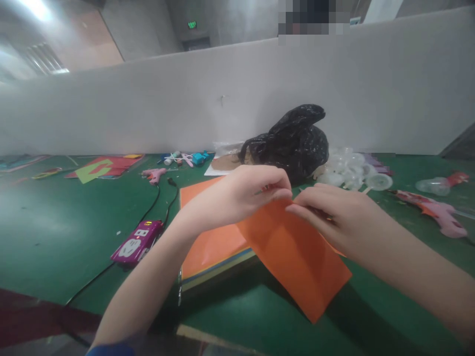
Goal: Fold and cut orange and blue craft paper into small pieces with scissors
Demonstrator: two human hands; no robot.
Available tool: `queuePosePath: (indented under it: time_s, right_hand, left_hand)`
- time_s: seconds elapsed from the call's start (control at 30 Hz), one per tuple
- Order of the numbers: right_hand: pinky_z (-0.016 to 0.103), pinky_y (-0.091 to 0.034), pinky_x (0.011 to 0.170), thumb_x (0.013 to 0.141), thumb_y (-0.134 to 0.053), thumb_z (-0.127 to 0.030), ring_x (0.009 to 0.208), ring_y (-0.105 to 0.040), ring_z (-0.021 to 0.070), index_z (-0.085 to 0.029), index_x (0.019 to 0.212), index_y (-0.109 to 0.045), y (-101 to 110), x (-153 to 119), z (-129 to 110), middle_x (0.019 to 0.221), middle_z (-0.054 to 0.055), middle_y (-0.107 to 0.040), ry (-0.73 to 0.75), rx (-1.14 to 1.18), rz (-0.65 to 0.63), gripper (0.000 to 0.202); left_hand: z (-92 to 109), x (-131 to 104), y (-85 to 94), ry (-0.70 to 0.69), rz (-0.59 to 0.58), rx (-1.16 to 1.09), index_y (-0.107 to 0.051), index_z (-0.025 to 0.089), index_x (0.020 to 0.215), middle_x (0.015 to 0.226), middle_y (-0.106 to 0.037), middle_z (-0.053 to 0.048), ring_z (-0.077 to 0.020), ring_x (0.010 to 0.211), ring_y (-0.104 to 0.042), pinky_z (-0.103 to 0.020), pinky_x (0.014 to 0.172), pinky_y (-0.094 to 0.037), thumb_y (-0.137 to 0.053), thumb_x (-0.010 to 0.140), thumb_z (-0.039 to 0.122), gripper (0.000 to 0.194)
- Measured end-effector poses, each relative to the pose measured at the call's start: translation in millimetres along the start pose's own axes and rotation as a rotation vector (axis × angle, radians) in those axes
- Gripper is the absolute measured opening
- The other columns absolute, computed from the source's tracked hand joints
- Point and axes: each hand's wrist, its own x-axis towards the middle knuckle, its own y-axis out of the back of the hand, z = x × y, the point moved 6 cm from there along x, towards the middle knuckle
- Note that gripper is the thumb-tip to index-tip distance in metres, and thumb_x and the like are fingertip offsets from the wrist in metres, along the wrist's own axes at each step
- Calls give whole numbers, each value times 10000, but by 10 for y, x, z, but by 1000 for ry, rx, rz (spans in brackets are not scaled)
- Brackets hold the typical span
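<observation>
An orange sheet of paper (297, 257) hangs tilted from both my hands, its lower corner toward me over the green table. My left hand (256, 190) pinches its upper edge, with the fingertips partly hidden behind the hand. Close beside it, my right hand (322, 207) grips the same edge between thumb and fingers. Beneath my left hand lies a stack of coloured paper (215, 249) with orange on top, partly covered by the held sheet and my left forearm.
A black plastic bag (293, 141) and clear plastic cups (349, 168) stand by the white partition (166, 109). Pink glue guns lie right (434, 210) and left (154, 174). A purple power strip (137, 242) with cables sits left; red and green paper (98, 169) lies farther back.
</observation>
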Motion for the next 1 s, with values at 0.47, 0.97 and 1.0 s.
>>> queuePosePath:
  time_s: [0.47, 0.97, 1.0]
  right_hand:
    - [315, -413, 676, 1031, -474, -278, 695, -545, 187, -216, 770, -562, 3, -520, 350, 708, 15, -591, -81, -72, -18, 282]
    - [419, -527, 862, 853, -626, -567, 936, -671, 266, -264, 945, -653, -476, -599, 1027, 977, 51, -722, -756, 685, 218, 318]
    - [421, -543, 872, 840, -639, -573, 998, -674, 273, -271, 1024, -643, -597, -602, 1047, 1053, 56, -723, -796, 878, 209, 353]
  left_hand:
    - [-352, -195, 708, 113, 434, 62, -634, 188, 814, 748, -609, -6, -147, 708, -569, -275, 670, -450, -538, 960, 359, 244]
    - [-808, 55, 423, 279, 515, 96, -432, 217, 806, 790, -503, 3, -155, 774, -525, -265, 712, -429, -403, 1011, 290, 220]
    - [-859, 65, 401, 298, 533, 82, -423, 218, 804, 798, -501, 2, -158, 795, -527, -266, 728, -430, -397, 1014, 289, 223]
